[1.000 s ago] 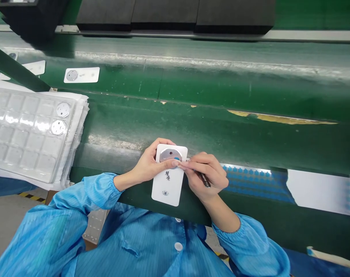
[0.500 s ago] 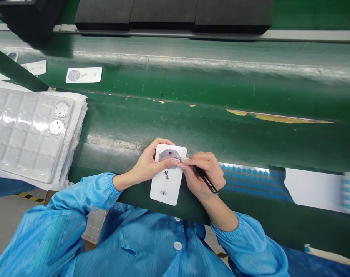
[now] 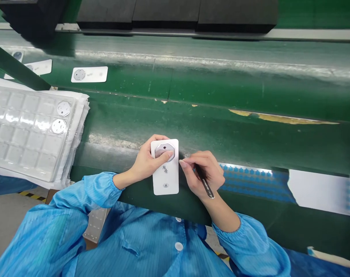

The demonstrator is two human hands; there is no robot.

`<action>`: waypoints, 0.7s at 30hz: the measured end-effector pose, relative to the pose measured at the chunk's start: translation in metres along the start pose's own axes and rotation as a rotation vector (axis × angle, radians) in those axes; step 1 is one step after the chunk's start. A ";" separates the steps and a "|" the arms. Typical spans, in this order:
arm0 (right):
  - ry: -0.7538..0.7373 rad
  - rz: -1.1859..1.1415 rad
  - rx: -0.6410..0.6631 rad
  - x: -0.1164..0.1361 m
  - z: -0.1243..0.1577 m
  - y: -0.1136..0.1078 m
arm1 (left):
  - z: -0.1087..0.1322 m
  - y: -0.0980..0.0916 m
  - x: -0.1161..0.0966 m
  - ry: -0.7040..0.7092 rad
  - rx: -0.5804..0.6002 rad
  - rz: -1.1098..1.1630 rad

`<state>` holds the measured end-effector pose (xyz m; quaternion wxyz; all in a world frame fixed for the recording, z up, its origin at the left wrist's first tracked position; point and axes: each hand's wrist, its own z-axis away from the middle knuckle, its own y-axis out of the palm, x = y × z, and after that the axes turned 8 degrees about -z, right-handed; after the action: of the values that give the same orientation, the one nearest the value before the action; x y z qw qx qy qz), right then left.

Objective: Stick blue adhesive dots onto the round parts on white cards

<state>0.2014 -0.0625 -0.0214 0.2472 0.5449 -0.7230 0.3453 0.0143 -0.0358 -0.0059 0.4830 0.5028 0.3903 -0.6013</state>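
My left hand grips a white rounded panel by its left edge, its thumb pressing on a shiny silver octagonal plate near the panel's top. Small dark markings are printed lower down on the panel. Just right of it, with a narrow gap between, my right hand is closed around black tweezers. Thumb and forefinger are pinched together; whether anything tiny sits between them I cannot make out.
Sheets of blue stickers lie on the bench to the right. At left a clear compartment tray holds two silver octagonal plates. Several similar white panels lie farther back, below black foam blocks. A green post slants at left.
My right hand's fingertips have come away from the panel. The panel has shifted slightly left and straightened. The blue bit that showed beside my left thumb is no longer visible.
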 end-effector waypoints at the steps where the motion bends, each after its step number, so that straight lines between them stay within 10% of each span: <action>1: 0.002 -0.002 0.001 0.000 0.000 0.000 | -0.001 -0.001 0.000 -0.003 -0.003 0.000; 21: 0.025 -0.028 0.051 0.004 -0.002 0.001 | -0.007 -0.005 0.001 -0.029 -0.048 -0.045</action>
<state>0.1996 -0.0630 -0.0172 0.2470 0.5568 -0.7032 0.3667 0.0112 -0.0287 -0.0083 0.4869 0.4734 0.4087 -0.6097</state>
